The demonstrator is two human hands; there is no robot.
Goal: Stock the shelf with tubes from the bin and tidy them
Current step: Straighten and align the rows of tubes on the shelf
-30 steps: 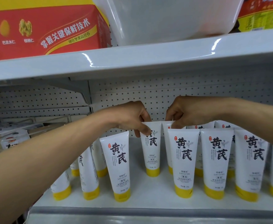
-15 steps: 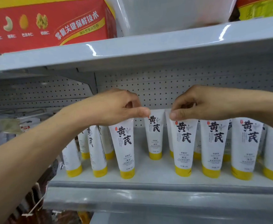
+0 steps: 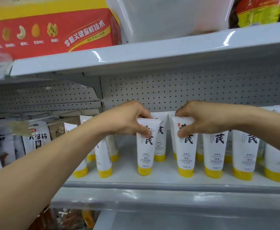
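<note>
Several white tubes with yellow caps stand cap-down in rows on the grey shelf [image 3: 136,180]. My left hand [image 3: 129,120] pinches the top of one front-row tube [image 3: 146,153], thumb on its front. My right hand [image 3: 200,120] pinches the top of the neighbouring front-row tube [image 3: 185,155] in the same way. Both tubes stand upright with a gap between them. More tubes [image 3: 214,155] line up to the right, and others [image 3: 102,158] stand behind my left forearm. A translucent white bin [image 3: 169,17] sits on the shelf above.
A red nut box [image 3: 53,32] stands on the upper shelf beside the bin, with a red and yellow bag [image 3: 258,12] at the far right. Snack packets [image 3: 36,138] hang to the left. Pegboard backs the shelf. The upper shelf's edge hangs close above my hands.
Both hands have come forward from the back-row tubes and now pinch two front-row tubes. The view has dropped slightly, showing more of the shelf's front lip.
</note>
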